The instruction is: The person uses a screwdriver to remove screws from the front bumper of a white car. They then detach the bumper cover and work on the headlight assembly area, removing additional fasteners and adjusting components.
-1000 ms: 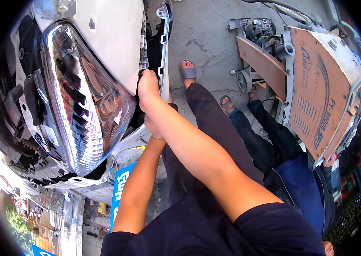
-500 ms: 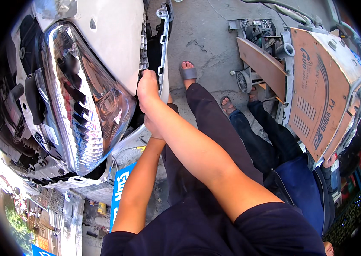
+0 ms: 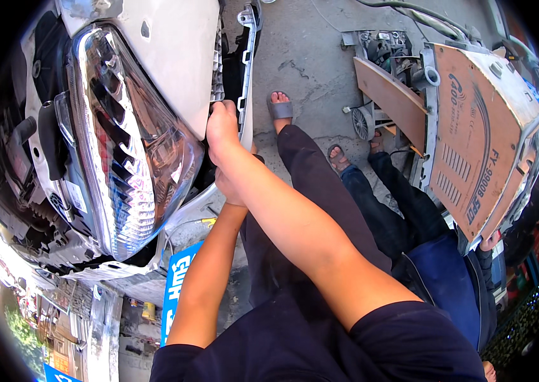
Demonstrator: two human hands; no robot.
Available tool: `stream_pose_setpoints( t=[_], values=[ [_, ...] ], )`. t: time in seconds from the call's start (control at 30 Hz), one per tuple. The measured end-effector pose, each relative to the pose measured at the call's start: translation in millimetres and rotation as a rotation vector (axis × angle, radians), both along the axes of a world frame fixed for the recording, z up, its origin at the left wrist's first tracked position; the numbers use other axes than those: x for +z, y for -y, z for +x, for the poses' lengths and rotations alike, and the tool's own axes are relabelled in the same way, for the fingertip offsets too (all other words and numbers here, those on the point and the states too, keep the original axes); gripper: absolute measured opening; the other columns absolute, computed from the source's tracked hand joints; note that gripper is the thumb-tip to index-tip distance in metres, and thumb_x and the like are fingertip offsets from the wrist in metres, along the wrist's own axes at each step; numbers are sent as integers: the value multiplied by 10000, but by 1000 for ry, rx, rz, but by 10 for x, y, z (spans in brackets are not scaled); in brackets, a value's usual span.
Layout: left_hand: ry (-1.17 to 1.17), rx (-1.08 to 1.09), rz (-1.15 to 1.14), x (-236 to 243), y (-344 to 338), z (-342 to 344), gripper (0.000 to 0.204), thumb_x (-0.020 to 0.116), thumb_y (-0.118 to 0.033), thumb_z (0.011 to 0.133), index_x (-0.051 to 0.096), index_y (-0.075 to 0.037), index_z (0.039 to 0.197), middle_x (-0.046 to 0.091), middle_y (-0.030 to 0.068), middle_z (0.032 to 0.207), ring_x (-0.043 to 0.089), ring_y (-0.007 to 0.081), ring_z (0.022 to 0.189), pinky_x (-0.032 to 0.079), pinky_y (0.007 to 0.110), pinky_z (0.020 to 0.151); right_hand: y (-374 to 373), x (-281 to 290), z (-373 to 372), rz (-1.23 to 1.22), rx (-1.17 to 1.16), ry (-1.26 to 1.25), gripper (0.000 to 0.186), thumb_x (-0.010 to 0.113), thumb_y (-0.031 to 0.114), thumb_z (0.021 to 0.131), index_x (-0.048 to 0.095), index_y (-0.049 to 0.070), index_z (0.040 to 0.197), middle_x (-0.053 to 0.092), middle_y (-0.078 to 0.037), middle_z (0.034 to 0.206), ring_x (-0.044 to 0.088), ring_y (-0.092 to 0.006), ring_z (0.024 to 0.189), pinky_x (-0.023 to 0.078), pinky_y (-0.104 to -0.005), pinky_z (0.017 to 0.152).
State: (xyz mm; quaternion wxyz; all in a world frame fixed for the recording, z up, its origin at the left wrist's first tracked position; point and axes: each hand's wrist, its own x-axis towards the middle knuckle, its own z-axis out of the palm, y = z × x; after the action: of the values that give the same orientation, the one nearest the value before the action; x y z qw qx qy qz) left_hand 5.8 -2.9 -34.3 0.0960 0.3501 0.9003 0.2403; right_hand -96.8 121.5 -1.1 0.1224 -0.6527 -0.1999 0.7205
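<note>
A white car bumper cover (image 3: 246,83) with a slotted inner edge stands partly away from the pale fender (image 3: 167,57). My right hand (image 3: 222,127) is closed in the gap between them, its fingers curled at the bumper cover's inner edge. What lies inside the curled fingers is hidden. Just below, my left hand (image 3: 227,190) reaches up against the lower part of the bumper cover; its fingers are hidden behind my right forearm. Left of both hands is a large clear headlight (image 3: 132,140), seated in the car's front corner.
Another person (image 3: 441,267) in dark clothes stands at right, a hand on a brown-panelled machine (image 3: 467,140). A wheeled cart (image 3: 371,95) holding tools and parts stands beside it. A blue sign (image 3: 177,280) is below the bumper. My sandalled foot (image 3: 280,109) rests on concrete floor.
The car front has shifted slightly up in the picture. My right hand stays at the gap, turned a little so more of its curled fingers shows. My left hand stays below it.
</note>
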Motion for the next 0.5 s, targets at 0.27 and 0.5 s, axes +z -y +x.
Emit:
stream_pose_setpoints(
  t=[0.27,0.5],
  values=[
    [-34,-6,-39,115,-97,-31,223,750,-269,731,718,-155,920,694,46,801,662,271,686,511,386,620,-39,73,3,-87,-35,6,366,452,208,912,511,-70,1144,582,-219,1098,561,-298,1021,454,-406,918],
    [-64,5,-57,190,-174,-65,209,742,-297,754,735,-180,928,678,26,765,647,259,657,492,390,595,-38,-61,-11,-231,-182,-125,393,460,184,904,497,-100,1173,586,-247,1114,591,-331,1021,478,-462,924]
  ],
)
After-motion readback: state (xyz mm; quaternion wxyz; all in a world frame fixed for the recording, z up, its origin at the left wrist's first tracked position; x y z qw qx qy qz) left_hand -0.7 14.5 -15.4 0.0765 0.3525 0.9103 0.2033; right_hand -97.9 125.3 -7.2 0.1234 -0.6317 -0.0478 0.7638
